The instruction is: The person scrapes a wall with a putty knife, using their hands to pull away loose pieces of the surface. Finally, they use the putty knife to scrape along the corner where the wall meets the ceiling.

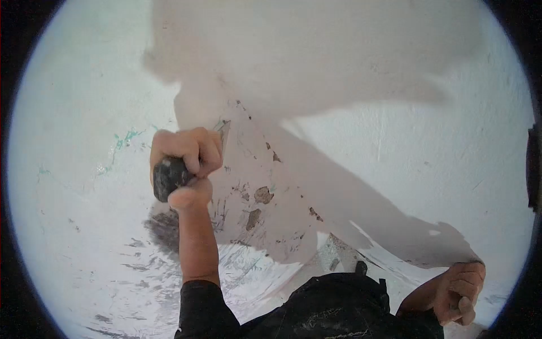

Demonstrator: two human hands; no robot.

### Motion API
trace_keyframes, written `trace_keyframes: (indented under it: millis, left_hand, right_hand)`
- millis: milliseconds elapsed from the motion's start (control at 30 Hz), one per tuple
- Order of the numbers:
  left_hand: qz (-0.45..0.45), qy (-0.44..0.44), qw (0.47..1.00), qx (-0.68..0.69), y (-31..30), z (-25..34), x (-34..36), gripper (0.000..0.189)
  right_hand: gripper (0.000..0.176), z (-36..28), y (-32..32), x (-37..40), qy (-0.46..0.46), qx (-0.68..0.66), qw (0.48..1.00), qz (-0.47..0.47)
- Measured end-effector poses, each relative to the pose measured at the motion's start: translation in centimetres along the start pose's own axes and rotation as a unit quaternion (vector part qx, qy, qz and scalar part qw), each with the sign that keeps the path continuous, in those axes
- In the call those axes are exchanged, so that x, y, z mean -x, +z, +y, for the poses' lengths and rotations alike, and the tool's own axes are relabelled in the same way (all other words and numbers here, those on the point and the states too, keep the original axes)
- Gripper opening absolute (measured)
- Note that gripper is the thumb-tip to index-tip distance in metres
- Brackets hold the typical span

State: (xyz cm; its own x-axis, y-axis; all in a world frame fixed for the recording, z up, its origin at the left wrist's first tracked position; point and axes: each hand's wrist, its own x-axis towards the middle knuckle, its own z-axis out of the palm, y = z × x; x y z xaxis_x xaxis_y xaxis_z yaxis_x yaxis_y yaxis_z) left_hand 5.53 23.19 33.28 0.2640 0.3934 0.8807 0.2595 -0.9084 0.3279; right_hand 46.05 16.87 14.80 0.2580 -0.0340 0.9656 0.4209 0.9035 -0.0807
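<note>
Against the white wall, my left hand is closed round the dark, rounded handle of a tool. A thin flat blade edge shows just past the knuckles, at the wall surface; the rest of the tool is hidden by the fingers. At the lower right, my right hand is held with its fingers curled in; whether anything is inside it cannot be made out. Chipped brownish patches and dark scrape marks mark the wall right of and below my left hand.
The white wall fills the view, with broad shadows across it. Green streaks lie left of my left hand. My dark clothing shows at the bottom. A dark object stands at the right edge.
</note>
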Motion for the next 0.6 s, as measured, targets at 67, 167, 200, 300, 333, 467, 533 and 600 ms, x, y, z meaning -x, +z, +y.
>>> trace_keyframes:
  millis: [67,167,200,300,333,467,533,600]
  left_hand:
    - [-0.016,0.018,1.000,0.013,0.0,-0.2,-0.4,0.059]
    - [0.072,-0.005,0.997,-0.012,0.9,0.9,-1.5,0.057]
    - [0.071,-0.003,0.997,-0.011,1.1,1.2,-1.6,0.057]
    - [0.134,0.017,0.990,-0.050,1.2,0.8,-1.7,0.057]
    - [0.150,0.007,0.984,-0.097,1.7,-0.3,-2.1,0.058]
    - [0.155,-0.013,0.984,-0.087,2.2,0.4,-1.5,0.058]
    - [0.139,0.019,0.988,-0.058,1.6,1.0,-1.5,0.057]
    - [0.214,-0.067,0.974,-0.003,1.6,-1.5,-1.4,0.056]
  right_hand:
    - [0.018,-0.4,0.4,-0.1,0.010,0.025,1.000,0.008]
    - [0.018,0.5,-0.5,0.4,-0.004,0.017,1.000,0.008]
    - [0.018,0.8,-0.8,0.6,-0.025,-0.017,1.000,0.000]
    - [0.019,-0.5,-0.9,0.3,0.023,0.064,0.996,-0.060]
    - [0.020,-0.8,-0.6,0.2,0.038,0.089,0.992,-0.081]
    - [0.020,0.1,0.6,-0.3,-0.003,0.009,1.000,0.005]
    - [0.020,-0.1,0.5,0.0,-0.008,-0.002,1.000,0.008]
    - [0.022,-0.5,0.3,0.0,-0.001,0.050,0.999,-0.013]
